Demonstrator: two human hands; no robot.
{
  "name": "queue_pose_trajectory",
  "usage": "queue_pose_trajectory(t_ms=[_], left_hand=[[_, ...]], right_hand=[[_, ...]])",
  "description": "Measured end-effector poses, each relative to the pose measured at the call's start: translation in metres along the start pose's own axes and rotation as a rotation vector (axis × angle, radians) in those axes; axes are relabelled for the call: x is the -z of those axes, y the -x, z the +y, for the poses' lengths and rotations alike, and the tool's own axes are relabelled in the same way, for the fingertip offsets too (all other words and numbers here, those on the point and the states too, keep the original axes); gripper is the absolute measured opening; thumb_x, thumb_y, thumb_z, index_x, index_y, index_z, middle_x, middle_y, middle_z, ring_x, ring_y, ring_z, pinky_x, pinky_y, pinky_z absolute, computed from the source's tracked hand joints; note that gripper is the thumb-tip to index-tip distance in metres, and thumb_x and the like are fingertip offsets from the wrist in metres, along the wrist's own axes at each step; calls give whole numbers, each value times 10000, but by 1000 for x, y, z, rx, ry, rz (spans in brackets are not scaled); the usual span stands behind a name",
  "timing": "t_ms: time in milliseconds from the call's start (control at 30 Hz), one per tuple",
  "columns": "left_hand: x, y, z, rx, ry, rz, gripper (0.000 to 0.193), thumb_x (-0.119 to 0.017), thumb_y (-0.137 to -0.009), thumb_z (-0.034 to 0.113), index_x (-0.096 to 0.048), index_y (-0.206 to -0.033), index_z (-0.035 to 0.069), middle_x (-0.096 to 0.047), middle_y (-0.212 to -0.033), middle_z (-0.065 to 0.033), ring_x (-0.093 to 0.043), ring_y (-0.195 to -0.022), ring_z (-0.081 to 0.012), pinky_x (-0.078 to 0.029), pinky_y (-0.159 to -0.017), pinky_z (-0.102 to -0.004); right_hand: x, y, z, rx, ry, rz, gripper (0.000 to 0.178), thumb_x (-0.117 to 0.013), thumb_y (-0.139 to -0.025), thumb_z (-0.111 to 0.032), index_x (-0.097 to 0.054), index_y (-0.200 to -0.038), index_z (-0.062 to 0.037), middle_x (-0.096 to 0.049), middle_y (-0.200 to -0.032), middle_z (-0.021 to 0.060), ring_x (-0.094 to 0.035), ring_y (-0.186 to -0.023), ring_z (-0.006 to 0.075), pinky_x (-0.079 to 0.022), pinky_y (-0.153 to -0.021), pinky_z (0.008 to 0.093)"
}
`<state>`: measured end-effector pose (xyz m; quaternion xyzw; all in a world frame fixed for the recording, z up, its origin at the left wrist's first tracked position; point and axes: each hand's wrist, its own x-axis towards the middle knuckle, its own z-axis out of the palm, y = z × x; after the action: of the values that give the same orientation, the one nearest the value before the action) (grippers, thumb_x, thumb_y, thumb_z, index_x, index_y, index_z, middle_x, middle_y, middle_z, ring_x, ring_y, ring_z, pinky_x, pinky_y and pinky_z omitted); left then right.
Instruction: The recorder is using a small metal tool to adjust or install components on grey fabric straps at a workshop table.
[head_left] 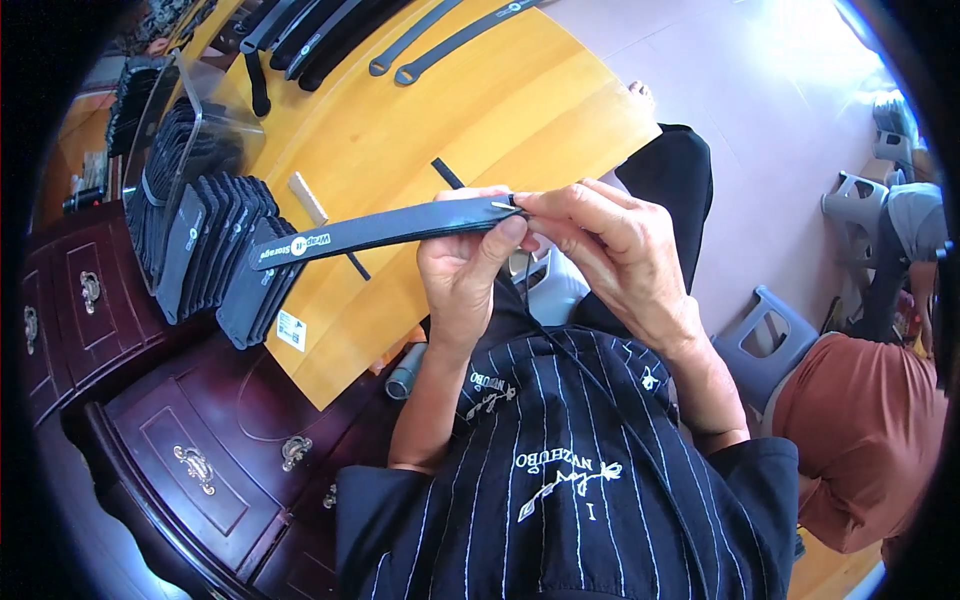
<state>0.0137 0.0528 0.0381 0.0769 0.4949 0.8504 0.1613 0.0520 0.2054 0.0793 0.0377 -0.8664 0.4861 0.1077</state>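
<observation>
A long dark strap [385, 228] with white printing reaches leftward over the table, its near end pinched in my left hand [462, 275]. The thumb lies on top and the fingers curl under it. At that same end the fingertips of my right hand [622, 245] are closed together, touching the strap's tip. Something thin and pale shows on the tip, too small to name. Just beyond the strap a short black strip [447, 173] lies on the yellow wooden table [520, 110]. A beige stick [308, 198] rests to the left.
Folded dark straps [228, 235] stand stacked by a clear plastic holder [205, 125] at the left. More straps [460, 45] lie on the far table. Dark red drawers [215, 465] are at lower left. Grey stools [765, 335] and a person in brown clothing [870, 430] are at right.
</observation>
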Motion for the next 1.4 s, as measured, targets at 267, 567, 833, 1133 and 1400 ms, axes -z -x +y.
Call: queue_pose_trajectory(t_ms=[267,567,833,1133,1400], left_hand=[[5,13,-3,227,96,53,175,-603,-860,4,-537,-1021,-12,-628,-906,-116,-647,-753,-177,-520,-715,-294],[-5,32,4,432,191,-108,186,-483,-842,103,-506,-975,-24,-592,-828,-196,-620,-698,-253,-524,-552,-300],[5,15,8,298,448,16,251,-366,-997,300,-394,-849,99,-346,-610,-1,-321,-467,-72,-289,-411,-214],[-3,22,27,536,324,3,438,-318,-995,478,-426,-838,84,-359,-562,17,-280,-407,-45,-240,-361,-188],[4,56,35,662,181,-203,464,-393,-970,486,-407,-741,83,-315,-528,31,-244,-403,-39,-197,-348,-193]], right_hand=[[-2,-12,15,39,21,-51,118,-615,-861,-160,-656,-950,-95,-645,-787,52,-662,-721,220,-506,-593,306],[2,-45,20,122,167,139,127,-620,-850,-170,-664,-958,-120,-650,-808,52,-650,-700,241,-496,-568,312],[11,-26,-10,118,85,-48,198,-649,-822,-124,-662,-1018,-100,-612,-756,62,-627,-643,188,-481,-547,291],[-23,-28,-4,-263,-586,-216,355,-754,-770,-137,-651,-1100,-58,-602,-787,-10,-573,-696,46,-471,-634,196],[61,-121,134,-518,-248,627,226,-745,-770,-304,-666,-811,-96,-520,-637,-15,-441,-538,96,-364,-460,271]])
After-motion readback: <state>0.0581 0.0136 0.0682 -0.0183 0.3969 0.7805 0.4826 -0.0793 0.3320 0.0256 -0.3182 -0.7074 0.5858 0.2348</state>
